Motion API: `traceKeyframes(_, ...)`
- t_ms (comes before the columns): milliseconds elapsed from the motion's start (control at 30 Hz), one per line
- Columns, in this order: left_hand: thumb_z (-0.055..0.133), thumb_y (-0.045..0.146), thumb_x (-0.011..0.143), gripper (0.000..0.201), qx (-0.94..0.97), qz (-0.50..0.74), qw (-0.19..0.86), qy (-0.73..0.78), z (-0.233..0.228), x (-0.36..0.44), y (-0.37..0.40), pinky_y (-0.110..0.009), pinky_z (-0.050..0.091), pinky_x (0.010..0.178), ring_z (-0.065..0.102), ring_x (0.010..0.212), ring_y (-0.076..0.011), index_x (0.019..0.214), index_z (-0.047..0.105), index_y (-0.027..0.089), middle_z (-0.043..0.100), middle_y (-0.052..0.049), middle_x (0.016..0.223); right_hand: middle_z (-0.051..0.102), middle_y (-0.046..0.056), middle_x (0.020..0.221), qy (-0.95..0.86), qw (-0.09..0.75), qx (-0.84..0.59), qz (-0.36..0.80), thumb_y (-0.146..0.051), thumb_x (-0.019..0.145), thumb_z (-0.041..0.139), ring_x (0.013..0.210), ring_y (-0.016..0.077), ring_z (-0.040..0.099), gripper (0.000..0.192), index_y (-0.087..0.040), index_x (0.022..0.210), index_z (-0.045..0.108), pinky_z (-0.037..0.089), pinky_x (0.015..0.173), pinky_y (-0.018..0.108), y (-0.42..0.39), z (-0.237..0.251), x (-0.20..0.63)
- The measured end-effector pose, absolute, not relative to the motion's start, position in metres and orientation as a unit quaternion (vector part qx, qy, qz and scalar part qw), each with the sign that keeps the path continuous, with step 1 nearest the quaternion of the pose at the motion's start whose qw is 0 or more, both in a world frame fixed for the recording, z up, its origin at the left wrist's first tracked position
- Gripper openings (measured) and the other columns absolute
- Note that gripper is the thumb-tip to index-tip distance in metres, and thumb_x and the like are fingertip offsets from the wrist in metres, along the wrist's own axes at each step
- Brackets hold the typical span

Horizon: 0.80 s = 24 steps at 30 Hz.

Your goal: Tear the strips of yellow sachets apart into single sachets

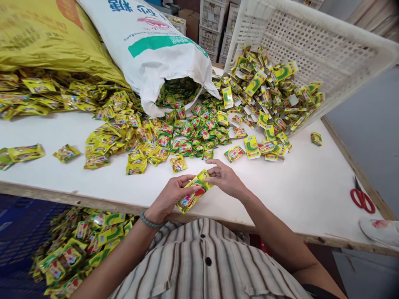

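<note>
White worktop (311, 187), packing room w/ crates behind. Near edge at 6 o'clock, left hand (170, 195) grips a small stack of sachets (193, 193) while right hand (226, 178) pinches its top end; prob. light, crinkly, slippery foil, best held by flat faces. Loose sachet pile (187, 133), sack (149, 45) at 12, tipped basket (311, 45) at 2.

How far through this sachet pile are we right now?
Done: a heap of packed sachets lies in the blue crate below the table. In hand: the left hand and right hand hold a small bundle. Left: a large loose pile on the table and a part-full white sack.
</note>
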<state>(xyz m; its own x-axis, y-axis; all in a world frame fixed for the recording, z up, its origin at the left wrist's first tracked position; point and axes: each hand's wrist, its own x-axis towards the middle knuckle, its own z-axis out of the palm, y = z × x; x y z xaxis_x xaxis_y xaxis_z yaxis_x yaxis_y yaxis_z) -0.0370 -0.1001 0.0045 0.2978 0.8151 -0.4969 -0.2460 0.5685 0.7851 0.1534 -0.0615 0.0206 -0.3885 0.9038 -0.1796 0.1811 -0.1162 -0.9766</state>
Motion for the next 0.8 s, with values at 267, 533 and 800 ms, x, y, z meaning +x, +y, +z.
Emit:
traceKeyframes(267, 0.088, 0.034, 0.056, 0.054, 0.301, 0.379, 0.745, 0.458, 0.010, -0.031, -0.101, -0.027, 0.054, 0.069, 0.069, 0.075, -0.0192, 0.102, 0.068, 0.015, 0.075, -0.004, 0.088, 0.070, -0.001, 0.079, -0.639, 0.253, -0.441, 0.577, -0.017, 0.079, 0.056, 0.072, 0.0140, 0.061, 0.038, -0.023, 0.116, 0.053, 0.045, 0.065, 0.025, -0.068, 0.025, 0.150)
traceKeyframes(533, 0.082, 0.043, 0.064, 0.066, 0.362, 0.404, 0.701, 0.463, 0.010, -0.026, -0.104, -0.027, 0.051, 0.062, 0.068, 0.068, -0.0207, 0.117, 0.053, 0.017, 0.070, -0.001, 0.073, 0.065, -0.004, 0.068, -0.681, 0.238, -0.431, 0.543, -0.025, 0.085, 0.058, 0.062, 0.0131, 0.057, 0.043, -0.024, 0.126, 0.046, 0.043, 0.062, 0.025, -0.075, 0.036, 0.143)
traceKeyframes(800, 0.079, 0.042, 0.069, 0.060, 0.316, 0.543, 0.625, 0.463, 0.009, -0.024, -0.102, -0.025, 0.052, 0.057, 0.067, 0.063, -0.0175, 0.114, 0.045, 0.024, 0.071, 0.000, 0.080, 0.062, 0.006, 0.101, -0.592, 0.438, -0.466, 0.490, -0.040, 0.078, 0.069, 0.088, 0.0168, 0.059, 0.024, -0.021, 0.092, 0.068, 0.051, 0.075, 0.029, -0.080, 0.015, 0.145)
